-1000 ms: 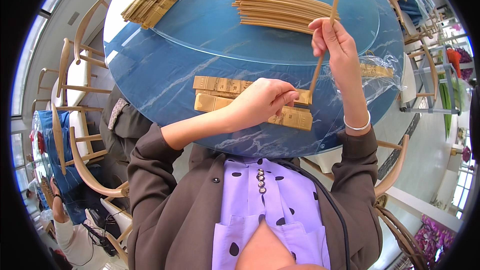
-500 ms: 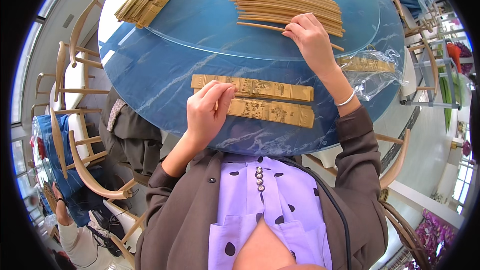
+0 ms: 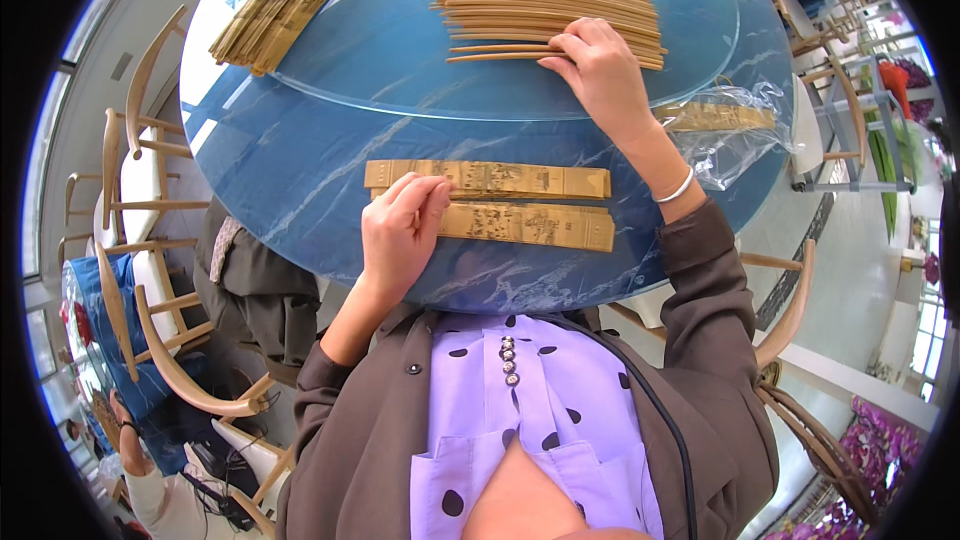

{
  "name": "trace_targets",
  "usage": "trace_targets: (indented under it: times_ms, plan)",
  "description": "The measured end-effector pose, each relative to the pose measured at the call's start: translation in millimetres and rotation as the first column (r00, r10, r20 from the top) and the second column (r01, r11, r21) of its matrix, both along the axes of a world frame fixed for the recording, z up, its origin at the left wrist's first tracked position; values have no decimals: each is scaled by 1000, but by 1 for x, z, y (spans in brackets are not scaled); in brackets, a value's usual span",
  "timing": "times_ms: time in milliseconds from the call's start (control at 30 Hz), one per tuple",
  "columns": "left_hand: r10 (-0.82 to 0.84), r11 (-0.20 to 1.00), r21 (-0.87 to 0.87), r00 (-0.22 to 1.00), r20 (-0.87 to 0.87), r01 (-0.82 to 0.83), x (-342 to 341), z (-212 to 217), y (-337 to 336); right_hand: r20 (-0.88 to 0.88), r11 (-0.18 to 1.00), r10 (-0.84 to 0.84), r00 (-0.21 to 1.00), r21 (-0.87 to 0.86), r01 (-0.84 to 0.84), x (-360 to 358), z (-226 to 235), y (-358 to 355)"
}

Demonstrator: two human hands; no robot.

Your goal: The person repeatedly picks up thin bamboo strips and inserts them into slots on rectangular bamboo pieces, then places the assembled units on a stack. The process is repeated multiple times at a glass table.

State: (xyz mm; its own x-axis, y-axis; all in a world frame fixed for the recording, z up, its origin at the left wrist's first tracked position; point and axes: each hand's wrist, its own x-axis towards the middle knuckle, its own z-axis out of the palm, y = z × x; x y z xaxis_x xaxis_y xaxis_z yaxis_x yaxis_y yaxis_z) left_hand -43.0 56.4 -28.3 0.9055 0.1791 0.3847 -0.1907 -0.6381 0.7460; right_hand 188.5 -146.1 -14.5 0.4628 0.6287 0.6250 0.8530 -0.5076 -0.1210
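Note:
A row of thin wooden chopsticks (image 3: 545, 5) lies side by side on the glass turntable. My right hand (image 3: 603, 75) is at the near edge of that row, thumb and forefinger pinched on the nearest chopsticks. Two flat golden-brown printed paper sleeves, an upper one (image 3: 530, 178) and a lower one (image 3: 530, 225), lie nearly parallel on the table before me. My left hand (image 3: 403, 235) is closed over the left part of the lower sleeve, fingertips by the gap between the two. Its fingers hide what they hold, if anything, and the lower sleeve's left end.
A thick stack of similar sleeves (image 3: 290, 5) lies at the far left of the blue round table (image 3: 290, 160). By my right forearm is a clear plastic bag (image 3: 735, 130) with more sleeves. Wooden chairs (image 3: 160, 340) stand around; another person's arm (image 3: 130, 440) shows at lower left.
My right hand has moved in toward the row; the nearest chopstick, which slanted away from the others, now lies closer to them. My left hand stays closed at the sleeves. The view has shifted slightly.

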Motion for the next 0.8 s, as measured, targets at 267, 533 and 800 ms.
trace_targets:
  times_ms: [267,533,800]
  plan:
    - [2,1000,-22,999,39,-1,1,-5,1,-27,1000,12,1000,8,-12,-1,0,0]
    - [30,998,-49,998,47,-27,-3,-4,1,-94,999,22,995,-26,-24,-5,8,-6]
    - [38,999,-17,999,29,-37,-5,-5,1,-82,999,18,996,-49,-22,-4,3,-6]
